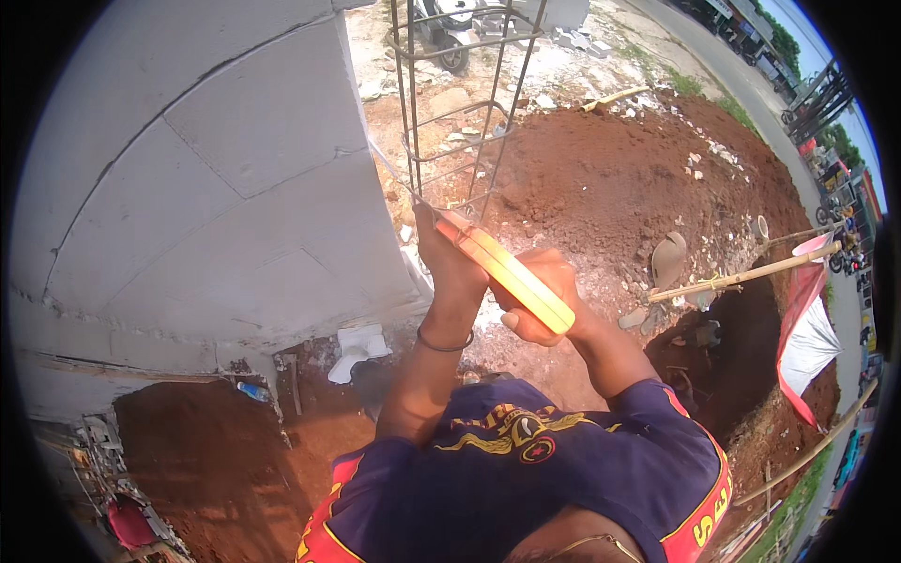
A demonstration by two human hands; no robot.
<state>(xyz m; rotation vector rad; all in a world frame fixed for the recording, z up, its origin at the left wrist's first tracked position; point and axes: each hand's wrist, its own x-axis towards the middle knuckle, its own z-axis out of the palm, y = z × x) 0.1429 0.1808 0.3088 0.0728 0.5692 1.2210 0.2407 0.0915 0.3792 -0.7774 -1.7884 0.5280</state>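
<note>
My left hand [450,263] is closed at the upper end of an orange tool [511,272], apparently a tape measure seen edge-on. My right hand [547,286] grips its lower part, thumb bent beneath it. From the upper end a thin pale strip [394,174] runs up-left to the edge of a grey block wall [225,244]. A vertical rebar cage [411,113] stands just beyond my hands, beside that wall; whether the tool touches it I cannot tell.
A reddish soil mound [610,169] lies beyond. Right are a dug pit [723,338], bamboo pole [732,280] and red-and-white sheet [807,338]. A white pan [352,352] and blue bottle [253,391] lie below the wall. A scooter [450,47] stands behind the cage.
</note>
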